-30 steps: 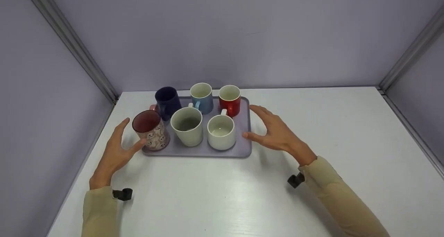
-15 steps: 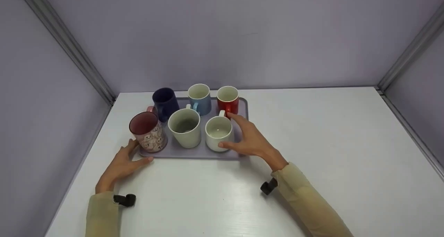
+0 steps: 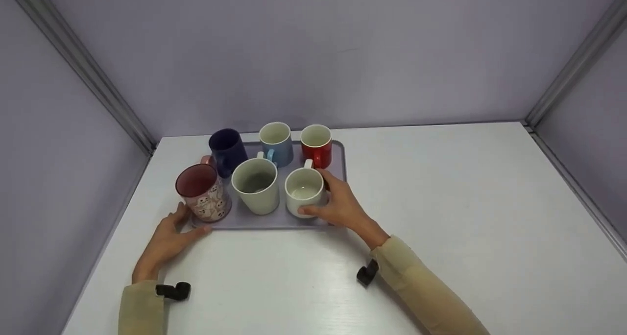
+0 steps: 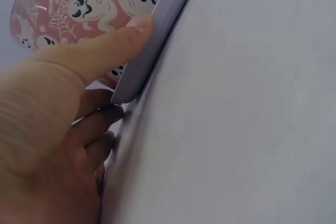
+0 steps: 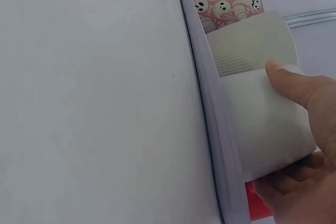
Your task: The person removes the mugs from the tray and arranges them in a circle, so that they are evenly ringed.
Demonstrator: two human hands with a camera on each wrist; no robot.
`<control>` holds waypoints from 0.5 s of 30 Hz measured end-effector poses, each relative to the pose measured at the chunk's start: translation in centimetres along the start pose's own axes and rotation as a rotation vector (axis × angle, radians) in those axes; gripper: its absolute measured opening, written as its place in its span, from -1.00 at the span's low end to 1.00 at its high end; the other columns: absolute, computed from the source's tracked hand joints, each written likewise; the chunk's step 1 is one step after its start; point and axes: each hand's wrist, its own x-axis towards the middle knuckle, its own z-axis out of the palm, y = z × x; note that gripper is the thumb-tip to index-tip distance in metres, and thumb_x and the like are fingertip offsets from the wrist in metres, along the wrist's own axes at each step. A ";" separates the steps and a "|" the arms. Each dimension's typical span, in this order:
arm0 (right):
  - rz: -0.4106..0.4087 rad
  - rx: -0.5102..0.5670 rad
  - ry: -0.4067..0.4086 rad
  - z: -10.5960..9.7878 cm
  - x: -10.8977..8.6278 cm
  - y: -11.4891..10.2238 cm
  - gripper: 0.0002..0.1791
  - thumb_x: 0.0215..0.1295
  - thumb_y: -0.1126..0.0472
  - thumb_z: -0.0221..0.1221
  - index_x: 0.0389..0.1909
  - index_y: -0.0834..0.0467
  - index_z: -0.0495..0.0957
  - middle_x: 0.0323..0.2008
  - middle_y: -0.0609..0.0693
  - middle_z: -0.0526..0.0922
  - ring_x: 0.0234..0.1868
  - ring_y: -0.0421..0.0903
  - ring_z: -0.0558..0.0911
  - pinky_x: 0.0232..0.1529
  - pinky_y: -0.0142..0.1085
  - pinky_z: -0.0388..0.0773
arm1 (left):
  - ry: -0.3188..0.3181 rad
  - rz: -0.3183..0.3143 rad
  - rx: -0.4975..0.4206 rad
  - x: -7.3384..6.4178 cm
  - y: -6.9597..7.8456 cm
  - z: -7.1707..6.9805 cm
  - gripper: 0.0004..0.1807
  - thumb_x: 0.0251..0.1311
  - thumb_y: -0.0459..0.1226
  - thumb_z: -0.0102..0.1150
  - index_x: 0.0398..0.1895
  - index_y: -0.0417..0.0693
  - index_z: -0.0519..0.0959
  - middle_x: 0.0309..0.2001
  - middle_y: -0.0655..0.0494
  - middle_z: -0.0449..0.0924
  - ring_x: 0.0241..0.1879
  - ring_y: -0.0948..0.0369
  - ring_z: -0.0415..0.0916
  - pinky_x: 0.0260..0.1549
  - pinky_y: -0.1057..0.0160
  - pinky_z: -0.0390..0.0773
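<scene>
My right hand (image 3: 340, 207) grips the short white mug (image 3: 295, 205) at the tray's front right, thumb on its front and fingers round its right side. The right wrist view shows that thumb (image 5: 294, 83) on the mug's wall, with the fingers partly hidden behind it. At the front left corner of the lilac tray (image 3: 247, 221), my left hand (image 3: 166, 239) holds the edge. Its thumb (image 4: 118, 41) lies on the rim in the left wrist view, the fingers curled at the corner. Just above that hand stands the pink ghost-patterned mug (image 3: 209, 206), upright on the tray.
A tall white mug (image 3: 264, 202) stands between the ghost mug and the short one. Along the back of the tray are a dark blue mug (image 3: 234, 155), a light blue mug (image 3: 282, 153) and a red mug (image 3: 323, 155). Grey walls enclose the white table (image 3: 274, 286).
My right hand has come left from beside the tray onto the short white mug. My left hand has dropped from beside the ghost mug to the tray's corner.
</scene>
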 end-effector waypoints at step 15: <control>-0.021 0.065 0.067 0.4 0.2 0.5 -0.01 -0.12 0.10 0.74 0.41 0.10 0.53 0.20 -0.04 0.71 0.21 -0.06 0.68 0.39 -0.11 0.61 | 0.014 0.058 0.032 -0.2 -0.2 0.2 0.23 0.37 0.15 0.38 0.68 -0.40 -0.15 0.70 -0.37 -0.28 0.69 -0.32 -0.22 0.66 -0.32 -0.12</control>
